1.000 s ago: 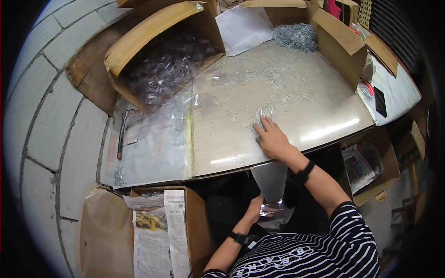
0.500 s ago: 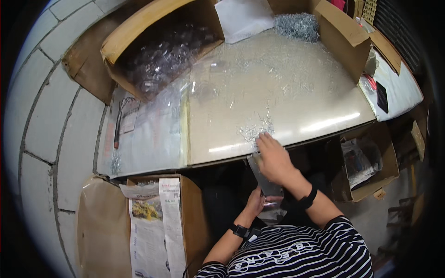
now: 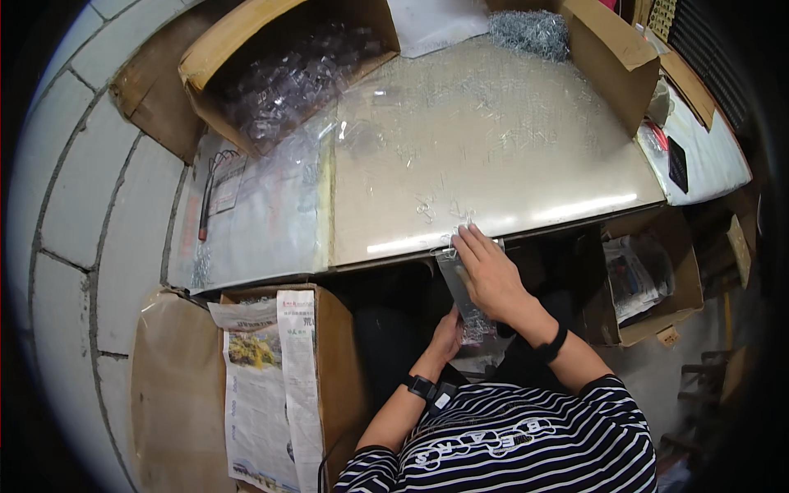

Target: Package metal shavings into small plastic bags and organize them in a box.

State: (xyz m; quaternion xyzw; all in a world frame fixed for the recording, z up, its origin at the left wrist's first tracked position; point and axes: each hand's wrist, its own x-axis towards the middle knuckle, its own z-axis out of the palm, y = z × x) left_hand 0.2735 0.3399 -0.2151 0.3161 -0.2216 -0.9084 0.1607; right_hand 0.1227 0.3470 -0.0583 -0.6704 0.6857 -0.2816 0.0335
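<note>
My left hand [image 3: 446, 335], below the table's front edge, is closed on the lower part of a clear plastic chute-like piece [image 3: 453, 274]. This piece slants up to the edge; its exact kind I cannot make out. Small shiny metal wire pieces [image 3: 475, 329] show at its lower end. Over its upper end lies my right hand [image 3: 493, 275], fingers stretched out flat, with a few bent wire pieces at the fingertips. More loose wire pieces [image 3: 425, 207] rest on the tabletop [image 3: 493, 193] just beyond.
A cardboard box [image 3: 246, 49] of clear plastic parts lies open at the back left. A heap of metal wire pieces [image 3: 530, 34] is at the back right. Newspaper-lined cartons [image 3: 337, 370] flank my legs. A black phone [image 3: 677, 164] lies on the right.
My right hand has drawn back slightly over the plastic piece. Fewer wire pieces lie at the table's edge, and several now show at the lower end of the plastic piece.
</note>
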